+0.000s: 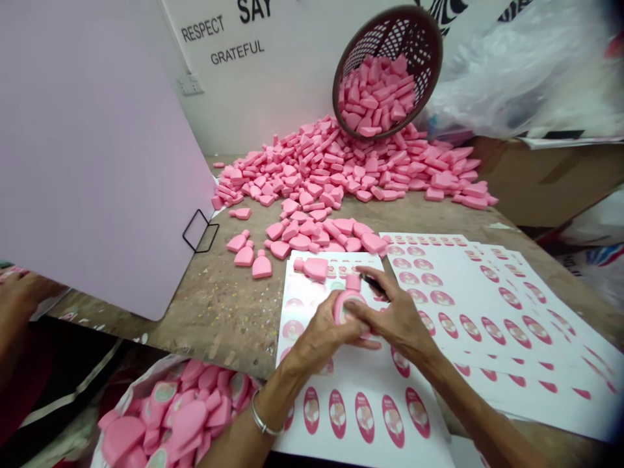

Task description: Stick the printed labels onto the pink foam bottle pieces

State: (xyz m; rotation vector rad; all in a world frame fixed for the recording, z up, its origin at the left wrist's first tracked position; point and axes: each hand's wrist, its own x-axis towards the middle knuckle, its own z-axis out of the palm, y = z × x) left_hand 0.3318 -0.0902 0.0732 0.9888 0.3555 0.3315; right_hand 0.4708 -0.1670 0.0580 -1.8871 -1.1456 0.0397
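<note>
My left hand (325,328) is wrapped round a small pink bottle (353,283), its cap pointing away from me. An oval sticker lies on the bottle's face, partly hidden by my fingers. My right hand (390,312) presses its thumb on that face and also keeps a dark pen-like tool (374,286) between its fingers; I cannot make out the tool's kind. Both hands are above a white sheet of oval pink stickers (364,416). Another pink bottle (312,268) lies on the sheet's far end.
Many pink bottles (316,175) are heaped at the back, spilling from a tipped brown basket (338,84). More sticker sheets (468,286) lie right. A bag of bottles (180,416) sits below the table edge. A pale board (121,162) stands left, beside another person's hand (29,289).
</note>
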